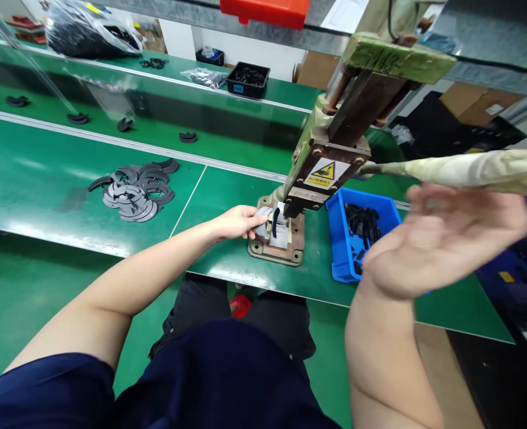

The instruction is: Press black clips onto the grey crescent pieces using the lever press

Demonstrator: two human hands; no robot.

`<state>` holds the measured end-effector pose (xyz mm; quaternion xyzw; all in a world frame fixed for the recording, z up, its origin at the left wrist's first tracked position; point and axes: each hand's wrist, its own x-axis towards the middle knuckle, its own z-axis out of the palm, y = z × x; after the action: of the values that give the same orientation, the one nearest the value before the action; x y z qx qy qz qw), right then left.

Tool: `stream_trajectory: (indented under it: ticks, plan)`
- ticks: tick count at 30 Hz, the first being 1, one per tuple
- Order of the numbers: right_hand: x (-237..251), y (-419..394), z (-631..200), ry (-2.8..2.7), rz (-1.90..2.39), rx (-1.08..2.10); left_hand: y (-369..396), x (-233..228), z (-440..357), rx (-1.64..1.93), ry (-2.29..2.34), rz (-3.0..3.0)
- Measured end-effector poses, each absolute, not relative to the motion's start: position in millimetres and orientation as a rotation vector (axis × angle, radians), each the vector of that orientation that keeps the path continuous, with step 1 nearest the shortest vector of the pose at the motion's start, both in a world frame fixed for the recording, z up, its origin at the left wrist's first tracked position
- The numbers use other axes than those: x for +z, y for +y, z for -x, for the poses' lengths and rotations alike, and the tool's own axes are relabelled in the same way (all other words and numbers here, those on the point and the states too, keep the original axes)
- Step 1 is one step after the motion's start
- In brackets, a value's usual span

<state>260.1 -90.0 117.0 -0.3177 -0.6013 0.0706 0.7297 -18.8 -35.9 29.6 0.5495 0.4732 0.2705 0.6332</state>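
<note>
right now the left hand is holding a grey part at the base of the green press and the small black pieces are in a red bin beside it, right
Not quite: in the head view the bin of small black pieces is blue, not red. The left hand does hold a grey flat part at the green metal press.

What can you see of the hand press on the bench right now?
The hand press is a worn, green-painted metal machine standing upright on a rusty bolted base plate at the green bench's near edge. A yellow warning sticker marks its ram head. Its cloth-wrapped lever juts right, above the blurred, open right hand. The left hand holds a grey part under the ram.
</note>
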Motion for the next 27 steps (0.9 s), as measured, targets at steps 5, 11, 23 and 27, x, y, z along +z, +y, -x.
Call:
stream_trajectory:
  ticks: [5,11,23,27]
  plan:
    - [20,-110,-218,-1.504,0.935,0.508,-78,60,34,0.638,0.938,-1.34]
    - [-20,-125,-181,-1.481,0.98,0.713,-93,64,26,0.609,0.877,-1.371]
    - [-30,-134,-182,-1.45,1.046,0.682,-88,54,18,0.503,0.781,-1.15]
    - [-27,-134,-195,-1.548,1.071,0.588,-85,56,20,0.516,0.851,-1.336]
